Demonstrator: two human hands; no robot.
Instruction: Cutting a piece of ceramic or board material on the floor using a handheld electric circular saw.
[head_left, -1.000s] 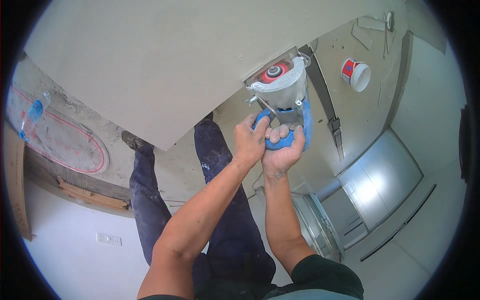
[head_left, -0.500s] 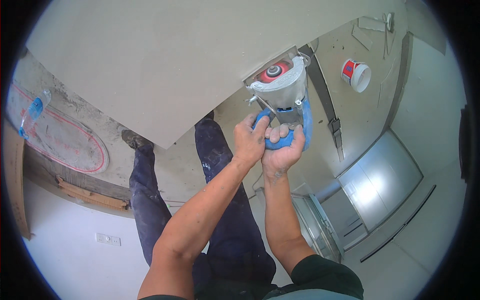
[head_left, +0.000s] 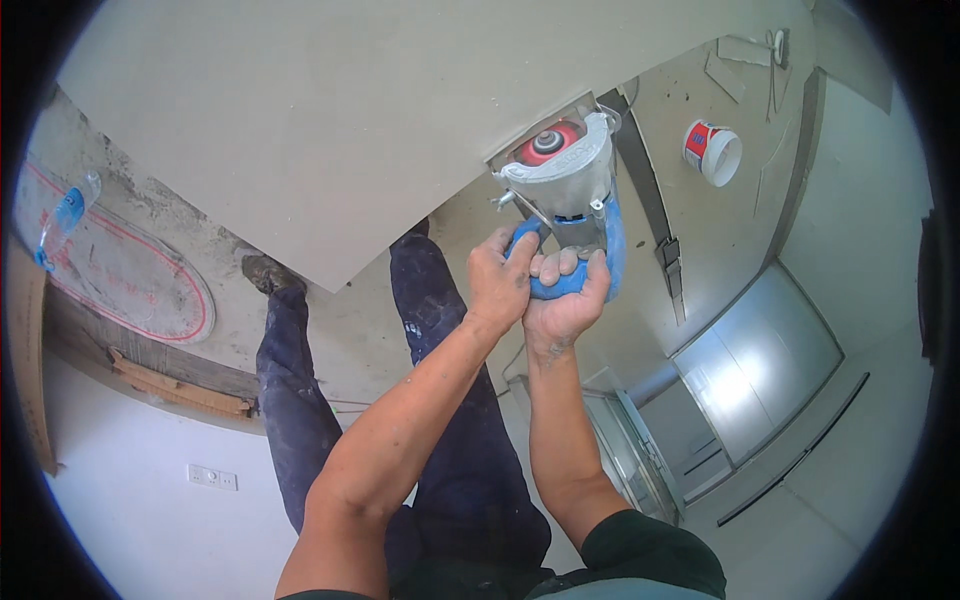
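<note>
A handheld circular saw with a grey metal guard, a flat base plate and a red disc is in both my hands. My left hand is closed on the left side of its blue body, thumb along the top. My right hand wraps the blue rear part from beneath, fingers curled over it. The base plate lies at the edge of a large pale slab, which fills the upper left. Whether the disc cuts into the slab is hidden by the guard.
A white and red bucket lies tipped at the upper right, near a dark strap with a buckle. At the left are a plastic bottle and a red-outlined oval panel. My legs stand below the slab; white walls surround the floor.
The slab's lower corner sits slightly further right and up. My hands and the saw keep almost the same place, and the rest of the view shifts only a little.
</note>
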